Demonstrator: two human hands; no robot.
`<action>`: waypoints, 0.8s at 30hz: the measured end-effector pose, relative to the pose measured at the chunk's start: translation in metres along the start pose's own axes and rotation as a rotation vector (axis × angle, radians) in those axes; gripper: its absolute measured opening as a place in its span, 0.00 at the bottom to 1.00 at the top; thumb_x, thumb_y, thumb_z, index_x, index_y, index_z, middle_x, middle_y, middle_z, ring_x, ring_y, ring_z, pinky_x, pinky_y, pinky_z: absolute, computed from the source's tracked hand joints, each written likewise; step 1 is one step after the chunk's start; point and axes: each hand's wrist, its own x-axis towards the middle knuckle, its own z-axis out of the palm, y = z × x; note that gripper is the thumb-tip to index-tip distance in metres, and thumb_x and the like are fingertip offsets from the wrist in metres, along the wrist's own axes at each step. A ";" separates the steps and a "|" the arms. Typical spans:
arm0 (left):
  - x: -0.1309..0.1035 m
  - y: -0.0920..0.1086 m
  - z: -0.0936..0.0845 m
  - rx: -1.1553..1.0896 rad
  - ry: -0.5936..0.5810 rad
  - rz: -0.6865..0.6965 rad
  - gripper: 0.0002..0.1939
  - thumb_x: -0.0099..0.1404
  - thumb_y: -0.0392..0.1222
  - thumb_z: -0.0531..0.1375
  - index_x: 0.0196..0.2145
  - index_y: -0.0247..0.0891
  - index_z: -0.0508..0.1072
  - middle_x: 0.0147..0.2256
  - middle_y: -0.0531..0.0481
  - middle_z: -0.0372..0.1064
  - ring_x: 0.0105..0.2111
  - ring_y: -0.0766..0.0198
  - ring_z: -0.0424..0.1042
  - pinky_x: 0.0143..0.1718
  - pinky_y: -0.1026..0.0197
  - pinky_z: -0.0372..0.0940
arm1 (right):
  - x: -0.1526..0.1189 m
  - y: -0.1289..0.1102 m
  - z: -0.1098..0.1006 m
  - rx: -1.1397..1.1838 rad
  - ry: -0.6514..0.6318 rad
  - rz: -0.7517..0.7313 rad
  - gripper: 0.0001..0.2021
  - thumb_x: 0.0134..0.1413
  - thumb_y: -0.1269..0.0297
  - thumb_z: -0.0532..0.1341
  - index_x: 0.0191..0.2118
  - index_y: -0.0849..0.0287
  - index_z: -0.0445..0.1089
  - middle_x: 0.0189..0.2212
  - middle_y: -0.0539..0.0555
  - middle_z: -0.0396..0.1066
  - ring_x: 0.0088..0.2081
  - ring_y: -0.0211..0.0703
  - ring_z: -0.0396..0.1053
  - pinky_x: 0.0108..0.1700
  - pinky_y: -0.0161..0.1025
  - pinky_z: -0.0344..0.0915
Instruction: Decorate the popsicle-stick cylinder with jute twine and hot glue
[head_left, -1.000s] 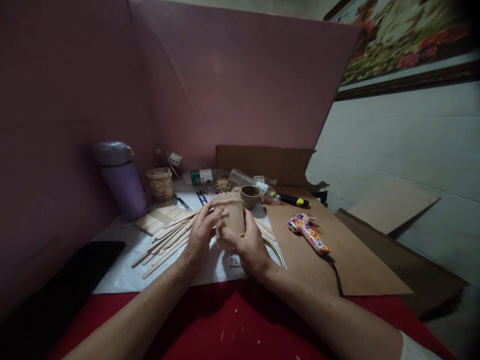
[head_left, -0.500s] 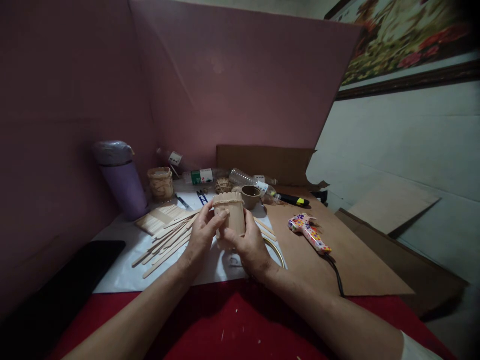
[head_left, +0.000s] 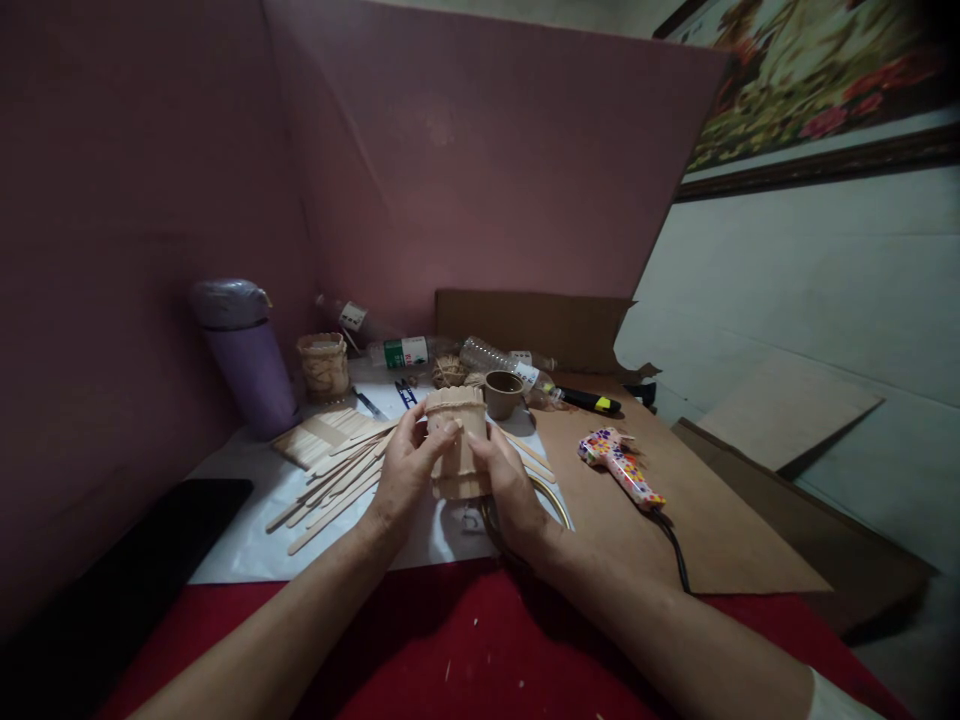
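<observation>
Between my hands is a popsicle-stick cup (head_left: 459,460), upright, with a twine band round its upper part and scalloped stick ends at the rim. My left hand (head_left: 409,460) grips its left side, the thumb lying across the front. On the right side my right hand (head_left: 510,485) is closed round it, thumb on the front wall. The fingers behind the cup are hidden. Loose popsicle sticks (head_left: 341,495) fan out to the left of my left hand on white paper (head_left: 247,545). A golden ring (head_left: 553,500) lies partly behind my right hand.
A floral glue gun (head_left: 621,470) rests on cardboard (head_left: 720,540) at the right, its cord trailing forward. Behind stand a brown pot (head_left: 504,398), a twine ball (head_left: 448,371), plastic bottles (head_left: 487,357) and another stick cup (head_left: 324,368). A purple tumbler (head_left: 247,365) leans at left.
My right thumb has moved up from low on the cup to its right front, uncovering the lower wall. My left hand keeps nearly the same hold.
</observation>
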 end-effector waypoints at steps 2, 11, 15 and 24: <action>-0.001 0.000 0.001 0.016 -0.018 0.020 0.28 0.56 0.48 0.66 0.52 0.37 0.67 0.45 0.44 0.73 0.45 0.55 0.71 0.43 0.58 0.65 | 0.001 -0.003 0.001 0.024 0.028 0.020 0.20 0.57 0.51 0.59 0.51 0.55 0.65 0.44 0.55 0.74 0.41 0.47 0.73 0.38 0.42 0.72; -0.001 -0.004 -0.002 0.052 -0.061 0.065 0.30 0.57 0.48 0.67 0.54 0.37 0.65 0.48 0.42 0.71 0.47 0.54 0.70 0.45 0.57 0.65 | 0.003 -0.004 0.000 0.003 0.055 0.038 0.22 0.54 0.50 0.62 0.50 0.57 0.65 0.43 0.56 0.74 0.39 0.46 0.73 0.38 0.42 0.72; 0.000 -0.004 -0.002 -0.005 -0.079 0.037 0.29 0.58 0.49 0.65 0.55 0.40 0.66 0.49 0.44 0.72 0.48 0.54 0.70 0.47 0.57 0.64 | 0.005 -0.001 -0.001 0.012 0.073 0.010 0.21 0.54 0.50 0.62 0.49 0.58 0.65 0.42 0.56 0.74 0.40 0.46 0.73 0.40 0.41 0.71; -0.003 0.000 0.001 -0.091 -0.095 -0.013 0.28 0.57 0.46 0.66 0.54 0.39 0.68 0.46 0.44 0.74 0.46 0.53 0.73 0.45 0.57 0.66 | 0.005 -0.007 -0.002 -0.081 0.083 0.012 0.20 0.55 0.49 0.61 0.48 0.57 0.65 0.44 0.55 0.73 0.43 0.47 0.73 0.43 0.43 0.72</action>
